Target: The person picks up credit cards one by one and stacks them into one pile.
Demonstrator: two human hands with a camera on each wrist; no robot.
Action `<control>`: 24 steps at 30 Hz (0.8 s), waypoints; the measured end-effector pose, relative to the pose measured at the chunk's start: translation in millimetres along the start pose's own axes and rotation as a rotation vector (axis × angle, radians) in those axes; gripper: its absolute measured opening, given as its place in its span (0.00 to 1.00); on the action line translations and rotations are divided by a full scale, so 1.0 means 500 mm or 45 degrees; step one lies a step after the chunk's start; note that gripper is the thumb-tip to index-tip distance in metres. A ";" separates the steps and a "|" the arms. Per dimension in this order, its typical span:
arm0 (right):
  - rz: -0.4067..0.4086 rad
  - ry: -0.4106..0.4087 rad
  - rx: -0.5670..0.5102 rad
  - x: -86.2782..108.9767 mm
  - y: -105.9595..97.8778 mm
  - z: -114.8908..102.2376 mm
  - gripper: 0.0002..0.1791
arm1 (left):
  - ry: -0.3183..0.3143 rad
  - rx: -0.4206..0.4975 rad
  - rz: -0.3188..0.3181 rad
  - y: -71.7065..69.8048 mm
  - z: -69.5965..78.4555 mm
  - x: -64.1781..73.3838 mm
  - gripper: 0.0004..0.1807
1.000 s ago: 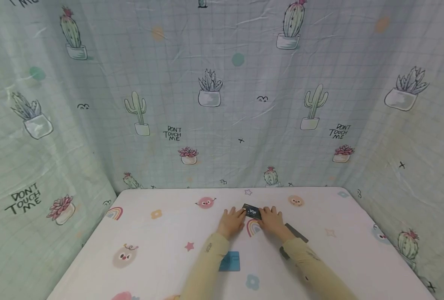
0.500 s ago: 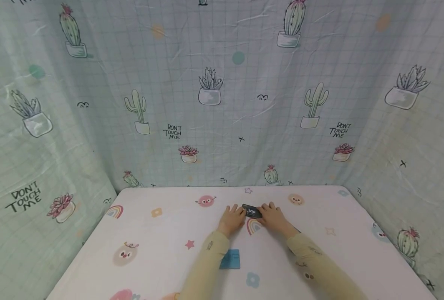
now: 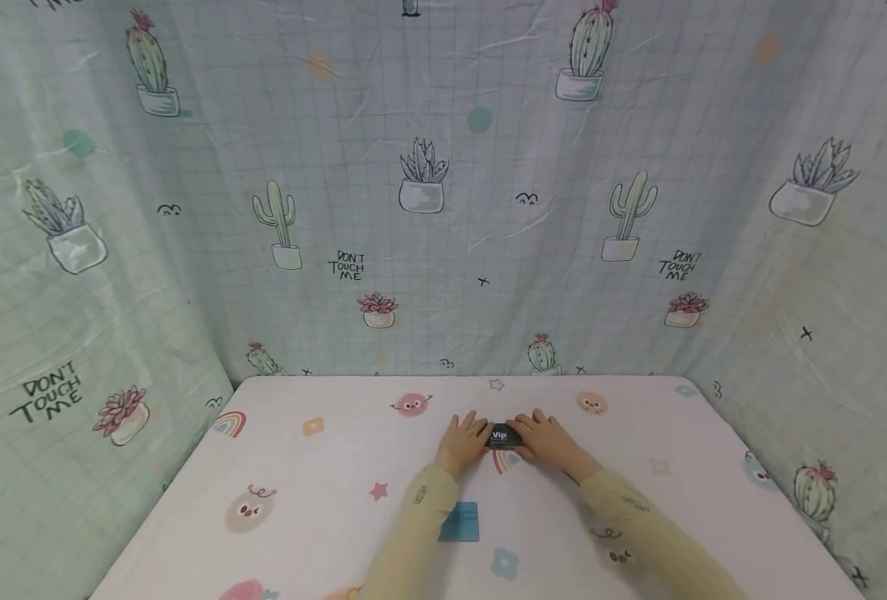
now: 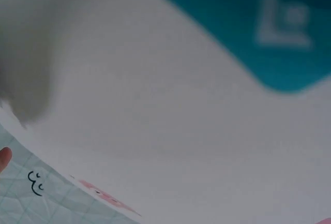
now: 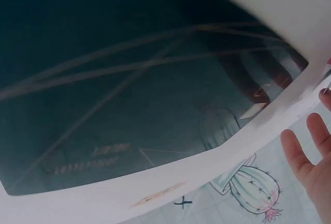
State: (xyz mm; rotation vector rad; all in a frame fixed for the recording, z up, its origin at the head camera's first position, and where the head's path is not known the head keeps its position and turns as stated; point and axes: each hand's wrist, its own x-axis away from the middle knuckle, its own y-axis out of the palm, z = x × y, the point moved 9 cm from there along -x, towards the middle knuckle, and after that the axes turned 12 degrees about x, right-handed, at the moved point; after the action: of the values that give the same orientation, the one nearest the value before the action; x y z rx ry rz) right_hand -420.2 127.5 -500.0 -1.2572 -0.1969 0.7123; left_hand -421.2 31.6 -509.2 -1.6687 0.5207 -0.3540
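Observation:
A small black card marked "Vip" [image 3: 499,435] lies between my two hands near the back of the table. My left hand [image 3: 463,444] holds its left end, fingers bent over the edge. At the other end, my right hand [image 3: 552,442] grips it with thumb and fingers. Under the left forearm sits a blue card [image 3: 462,522], partly covered by the sleeve. The left wrist view shows a corner of this blue card [image 4: 232,32]. A glossy dark card [image 5: 124,105] with thin light lines fills much of the right wrist view; from the head, the right sleeve hides it.
The white table [image 3: 323,492] carries printed faces, flowers and rainbows. Behind it and at both sides hangs a pale curtain [image 3: 443,242] with cactus prints.
The Vip card has turned from a slant to nearly level and come slightly closer. My right forearm has shifted right, covering the dark card that showed beside it. The left hand has hardly moved.

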 end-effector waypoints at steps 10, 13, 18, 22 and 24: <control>0.092 -0.008 0.026 0.008 -0.018 -0.006 0.23 | 0.041 0.027 0.069 -0.001 -0.001 -0.004 0.25; 0.088 -0.007 0.022 0.009 -0.019 -0.006 0.23 | 0.049 0.011 0.082 0.000 0.000 -0.004 0.26; 0.079 -0.009 0.011 0.010 -0.019 -0.006 0.23 | 0.058 -0.010 0.090 -0.003 0.002 -0.002 0.28; 0.088 -0.020 0.003 0.010 -0.022 -0.008 0.23 | 0.069 -0.023 0.094 -0.007 0.002 -0.002 0.29; 0.085 -0.023 0.001 0.009 -0.021 -0.008 0.23 | 0.073 -0.032 0.089 -0.009 0.003 -0.002 0.28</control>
State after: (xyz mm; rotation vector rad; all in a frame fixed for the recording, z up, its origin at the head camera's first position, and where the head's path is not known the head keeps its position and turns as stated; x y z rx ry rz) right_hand -410.8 125.4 -492.6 -1.2618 -0.1700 0.7811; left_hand -420.5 33.9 -504.8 -1.6642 0.6270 -0.3461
